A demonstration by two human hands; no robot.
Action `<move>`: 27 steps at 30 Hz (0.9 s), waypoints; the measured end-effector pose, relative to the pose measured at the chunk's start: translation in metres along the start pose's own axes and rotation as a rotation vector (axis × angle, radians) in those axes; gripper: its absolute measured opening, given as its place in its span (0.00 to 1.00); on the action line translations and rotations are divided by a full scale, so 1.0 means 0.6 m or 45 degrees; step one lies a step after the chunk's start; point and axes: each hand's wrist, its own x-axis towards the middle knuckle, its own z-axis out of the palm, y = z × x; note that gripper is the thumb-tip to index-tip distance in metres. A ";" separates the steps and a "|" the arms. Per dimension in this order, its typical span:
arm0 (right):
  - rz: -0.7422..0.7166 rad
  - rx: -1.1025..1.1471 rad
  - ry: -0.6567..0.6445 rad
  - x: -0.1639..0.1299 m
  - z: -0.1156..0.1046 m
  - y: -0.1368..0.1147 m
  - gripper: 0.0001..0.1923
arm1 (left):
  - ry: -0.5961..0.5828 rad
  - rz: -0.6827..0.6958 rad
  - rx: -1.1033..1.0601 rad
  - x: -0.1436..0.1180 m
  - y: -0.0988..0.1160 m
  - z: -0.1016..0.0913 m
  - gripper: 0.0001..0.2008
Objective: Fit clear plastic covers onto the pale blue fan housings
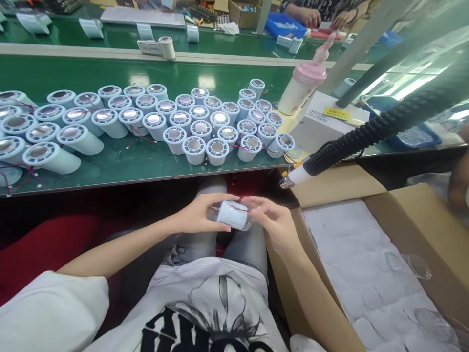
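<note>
Both my hands hold one small pale-blue cylinder (234,215) with a thin red wire over my lap, below the table edge. My left hand (200,215) grips its left end. My right hand (273,222) has its fingers on the right end. On the green table (120,164) above stand several more of the same cylinders (200,129), upright in a tight cluster, with others lying tilted at the left (51,156).
A black coiled hose with a white nozzle (293,178) hangs just right of my hands. An open cardboard box (381,274) with white padding stands at my right. A pink-capped bottle (302,88) and a white box (322,122) stand on the table. Another person's hands (322,17) work at the far side.
</note>
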 end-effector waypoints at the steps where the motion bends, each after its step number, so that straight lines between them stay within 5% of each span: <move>1: -0.054 -0.041 -0.061 -0.003 -0.004 0.001 0.06 | 0.013 -0.035 -0.092 0.000 0.003 0.001 0.34; 5: -0.414 -0.554 -0.186 -0.021 -0.019 0.004 0.22 | 0.047 -0.153 -0.435 -0.004 0.006 0.012 0.31; 8: -0.548 -0.698 -0.180 -0.032 -0.025 0.005 0.22 | -0.024 -0.252 -0.581 -0.008 0.008 0.017 0.32; 27: 0.060 0.046 -0.175 -0.040 -0.012 -0.006 0.17 | -0.115 0.225 0.100 -0.013 0.040 -0.011 0.38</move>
